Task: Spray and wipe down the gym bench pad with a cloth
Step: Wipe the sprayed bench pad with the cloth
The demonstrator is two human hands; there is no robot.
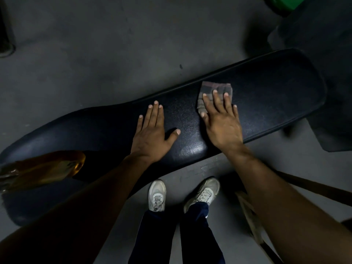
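Your right hand [221,121] was flat on a folded cloth [214,92], fingers straight and spread, pressing it onto the bench pad [266,96]. The cloth looked like a thin, striped, greyish-brown weave, folded into a rough square, and it sat close to the pad's far edge, a bit right of the pad's middle. Your left hand [152,134] was open too, palm down straight on the vinyl, thumb splayed out, just left of the cloth hand and not touching the cloth.

The pad itself was long, dark and padded, with a pebbled leather-like grain that caught a bit of shine near your right wrist. Its corners were rounded and a piped seam ran along the far edge. There was plenty of bare pad to the right of the cloth, up to the rounded end.

On the left end lay something amber and glossy [43,168], too blurred to tell what it was. Your pale sneakers [157,195] stood on the grey concrete floor [95,54] right against the near edge.
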